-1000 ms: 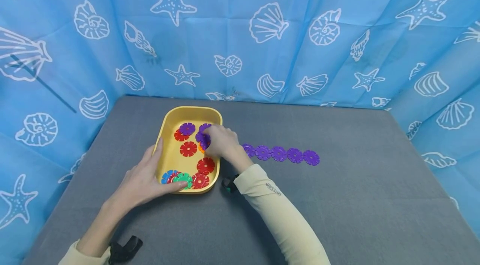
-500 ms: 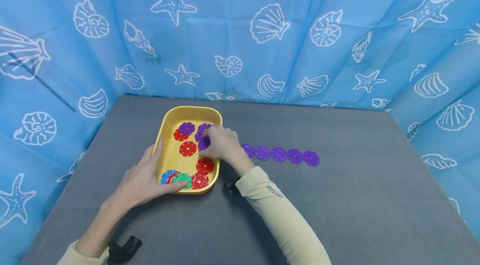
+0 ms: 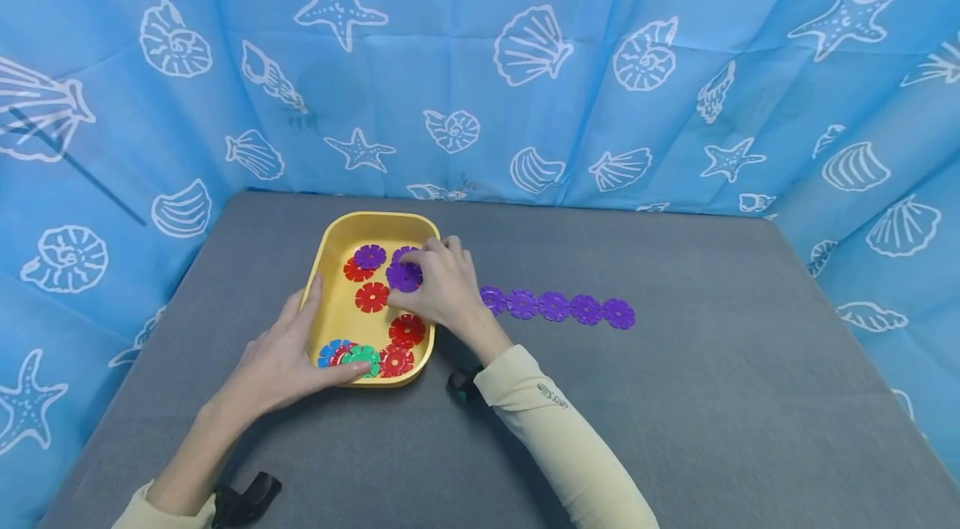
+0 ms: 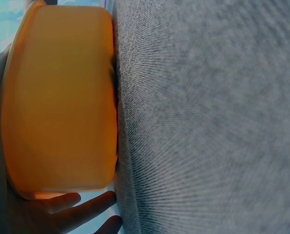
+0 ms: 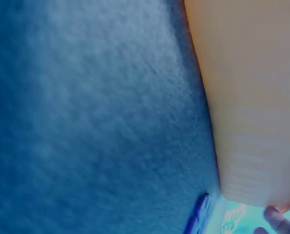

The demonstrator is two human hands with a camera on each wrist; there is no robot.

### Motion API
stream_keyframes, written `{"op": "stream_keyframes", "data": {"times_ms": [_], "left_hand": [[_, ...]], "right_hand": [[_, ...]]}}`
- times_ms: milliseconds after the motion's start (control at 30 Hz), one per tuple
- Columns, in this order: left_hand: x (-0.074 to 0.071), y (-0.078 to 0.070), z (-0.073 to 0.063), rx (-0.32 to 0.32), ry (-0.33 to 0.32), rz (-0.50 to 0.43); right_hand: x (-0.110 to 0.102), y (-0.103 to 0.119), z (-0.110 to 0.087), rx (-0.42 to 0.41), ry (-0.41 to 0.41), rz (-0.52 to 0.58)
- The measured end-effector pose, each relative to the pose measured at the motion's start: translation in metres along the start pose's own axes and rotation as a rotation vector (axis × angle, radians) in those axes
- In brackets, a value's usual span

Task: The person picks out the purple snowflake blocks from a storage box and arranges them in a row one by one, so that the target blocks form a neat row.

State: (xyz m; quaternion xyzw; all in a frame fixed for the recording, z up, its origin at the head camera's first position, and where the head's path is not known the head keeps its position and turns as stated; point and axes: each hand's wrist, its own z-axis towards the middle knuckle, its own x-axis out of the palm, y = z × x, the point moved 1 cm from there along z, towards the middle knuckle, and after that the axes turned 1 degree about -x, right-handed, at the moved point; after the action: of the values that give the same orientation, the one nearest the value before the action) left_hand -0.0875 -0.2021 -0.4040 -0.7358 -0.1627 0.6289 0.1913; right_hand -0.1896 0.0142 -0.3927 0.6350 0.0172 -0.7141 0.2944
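A yellow tray (image 3: 337, 296) stands on the table with flower-shaped plastic discs in it. My left hand (image 3: 273, 362) holds its near left corner, the thumb over the front rim and the fingers along the left outer wall. Over the tray's right side, my right hand (image 3: 448, 287) pinches a purple flower disc (image 3: 403, 277) between thumb and fingers. Behind that disc another purple disc partly shows. Also inside are a purple disc (image 3: 370, 257), red discs (image 3: 372, 297), a green disc (image 3: 362, 360) and a blue disc (image 3: 330, 352). Only the tray's outer wall (image 5: 252, 107) and some fingertips show in the right wrist view.
To the right of the tray, a row of several purple discs (image 3: 554, 306) lies joined on the grey table (image 3: 675, 396). Its left end is hidden by my right hand. A blue curtain (image 3: 465, 71) with white shells hangs behind the table.
My right hand has turned and shifted slightly within the tray, and the purple disc at its fingertips now faces upward. The orange disc is no longer visible. The left hand keeps its hold.
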Motion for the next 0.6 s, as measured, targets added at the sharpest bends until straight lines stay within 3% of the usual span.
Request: {"op": "stream_keyframes", "data": {"times_ms": [267, 600], "left_hand": [[0.001, 0.000, 0.000, -0.006, 0.006, -0.007], [0.001, 0.000, 0.001, -0.022, 0.013, -0.021]], "right_hand": [[-0.003, -0.005, -0.005, -0.043, -0.200, 0.108], [-0.019, -0.015, -0.013, -0.048, -0.191, 0.315]]}}
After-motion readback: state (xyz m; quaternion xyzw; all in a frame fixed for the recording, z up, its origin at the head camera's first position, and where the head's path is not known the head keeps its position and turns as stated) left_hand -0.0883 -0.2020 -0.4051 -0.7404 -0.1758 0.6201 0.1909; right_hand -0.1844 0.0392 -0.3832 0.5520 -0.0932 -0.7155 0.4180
